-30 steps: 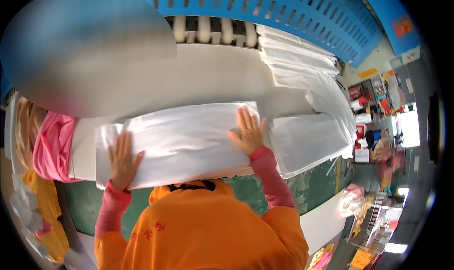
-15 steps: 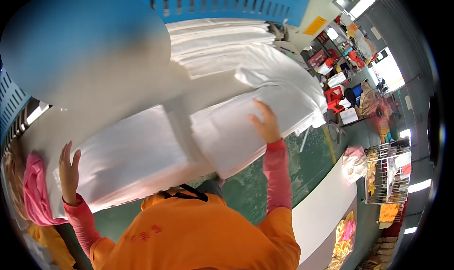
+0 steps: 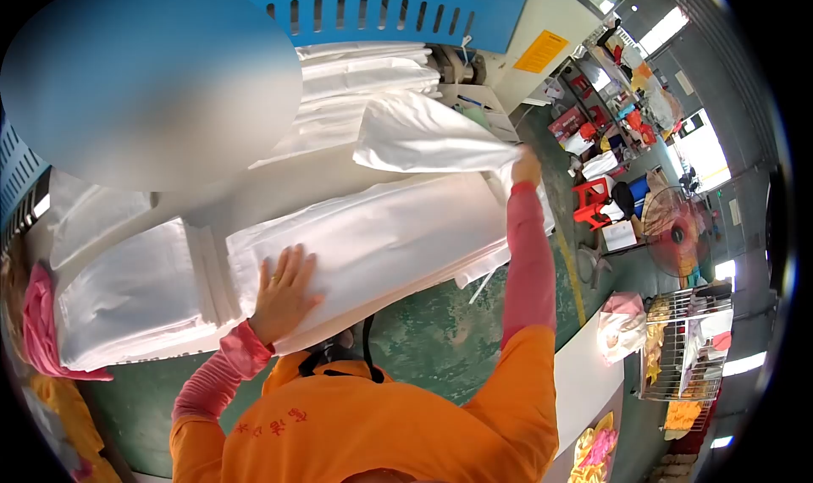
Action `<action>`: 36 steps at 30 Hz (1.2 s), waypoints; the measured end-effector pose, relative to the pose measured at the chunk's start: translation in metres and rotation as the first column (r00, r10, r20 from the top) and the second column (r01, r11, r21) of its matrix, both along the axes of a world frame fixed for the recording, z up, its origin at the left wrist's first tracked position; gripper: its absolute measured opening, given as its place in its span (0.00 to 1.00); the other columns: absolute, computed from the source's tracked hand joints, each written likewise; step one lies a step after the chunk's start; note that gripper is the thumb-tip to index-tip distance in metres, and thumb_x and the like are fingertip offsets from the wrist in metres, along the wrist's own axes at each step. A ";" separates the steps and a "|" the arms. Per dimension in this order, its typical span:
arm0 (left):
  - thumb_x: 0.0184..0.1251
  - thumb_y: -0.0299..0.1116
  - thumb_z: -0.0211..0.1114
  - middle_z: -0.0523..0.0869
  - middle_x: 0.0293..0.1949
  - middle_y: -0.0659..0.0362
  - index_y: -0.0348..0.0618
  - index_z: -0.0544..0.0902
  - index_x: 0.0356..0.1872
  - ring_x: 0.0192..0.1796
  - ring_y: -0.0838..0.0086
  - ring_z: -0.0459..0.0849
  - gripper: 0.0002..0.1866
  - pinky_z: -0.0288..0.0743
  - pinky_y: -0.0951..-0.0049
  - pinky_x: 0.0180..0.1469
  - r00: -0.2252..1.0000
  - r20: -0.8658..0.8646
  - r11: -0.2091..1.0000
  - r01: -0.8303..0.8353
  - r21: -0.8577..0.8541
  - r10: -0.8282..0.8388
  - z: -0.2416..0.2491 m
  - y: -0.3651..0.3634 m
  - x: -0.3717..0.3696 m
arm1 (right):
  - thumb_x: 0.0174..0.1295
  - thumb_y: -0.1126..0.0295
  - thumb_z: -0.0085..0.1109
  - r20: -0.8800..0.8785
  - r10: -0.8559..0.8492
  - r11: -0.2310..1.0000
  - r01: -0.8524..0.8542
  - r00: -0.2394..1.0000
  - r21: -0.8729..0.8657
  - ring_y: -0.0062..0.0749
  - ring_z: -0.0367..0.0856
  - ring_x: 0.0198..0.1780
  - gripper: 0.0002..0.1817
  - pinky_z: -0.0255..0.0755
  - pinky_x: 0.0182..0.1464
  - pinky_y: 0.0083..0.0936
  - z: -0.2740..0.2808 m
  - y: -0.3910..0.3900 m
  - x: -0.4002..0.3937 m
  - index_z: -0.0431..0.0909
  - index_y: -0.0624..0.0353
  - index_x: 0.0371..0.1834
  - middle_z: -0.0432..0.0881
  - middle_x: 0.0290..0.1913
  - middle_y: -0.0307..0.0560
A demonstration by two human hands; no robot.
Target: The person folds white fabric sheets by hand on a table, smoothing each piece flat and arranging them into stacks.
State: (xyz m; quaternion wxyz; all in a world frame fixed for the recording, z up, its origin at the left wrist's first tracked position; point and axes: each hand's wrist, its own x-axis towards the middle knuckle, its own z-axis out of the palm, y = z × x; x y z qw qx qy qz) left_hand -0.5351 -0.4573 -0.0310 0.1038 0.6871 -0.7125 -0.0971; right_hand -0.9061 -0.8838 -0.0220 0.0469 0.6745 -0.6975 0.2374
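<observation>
My left hand [image 3: 284, 295] lies flat with fingers spread on the near left part of a long folded white cloth [image 3: 381, 225]. At the right end of that cloth, my right hand [image 3: 526, 166] is closed on the edge of a loose white cloth [image 3: 423, 136], which stretches leftward from it. A second folded white stack [image 3: 131, 288] sits left of my left hand, its layered edges facing the long cloth. More white cloths [image 3: 364, 81] are piled under the blue slotted panel.
A blue slotted panel [image 3: 389, 9] spans the top. Pink cloth [image 3: 47, 331] hangs at the far left. Beyond the table stand red stools [image 3: 590, 202], a fan [image 3: 677, 233] and a wire rack [image 3: 684, 343]. A blurred oval hides the upper left.
My left hand has moved right, from the left stack onto the long cloth. My right hand has moved right and up and taken hold of the loose cloth. The view has shifted.
</observation>
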 end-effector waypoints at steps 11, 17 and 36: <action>0.64 0.41 0.52 0.71 0.57 0.50 0.42 0.58 0.64 0.60 0.60 0.69 0.29 0.66 0.57 0.55 0.892 -0.294 0.923 -0.378 -0.067 0.343 -0.080 -0.047 0.088 | 0.34 0.89 0.31 0.314 0.528 0.681 -0.173 0.789 -0.712 0.36 0.72 0.52 0.33 0.61 0.58 0.25 0.172 -0.026 -0.104 0.74 0.65 0.48 0.77 0.47 0.52; 0.64 0.30 0.48 0.78 0.41 0.51 0.41 0.61 0.60 0.39 0.68 0.79 0.22 0.75 0.66 0.43 -0.174 -0.877 0.598 -0.671 0.439 0.448 -0.070 -0.138 0.156 | 0.46 0.76 0.53 -0.392 0.616 0.757 -0.376 0.683 0.535 0.43 0.76 0.49 0.25 0.70 0.49 0.35 -0.006 0.013 -0.215 0.71 0.57 0.52 0.78 0.46 0.51; 0.57 0.27 0.59 0.78 0.28 0.57 0.38 0.74 0.34 0.29 0.72 0.80 0.06 0.72 0.79 0.26 -0.393 -0.873 0.584 -0.650 0.486 0.289 -0.044 -0.153 0.113 | 0.55 0.73 0.55 0.756 0.250 0.616 -0.702 0.605 0.358 0.31 0.81 0.24 0.11 0.76 0.22 0.24 -0.094 -0.105 0.148 0.70 0.62 0.40 0.78 0.26 0.46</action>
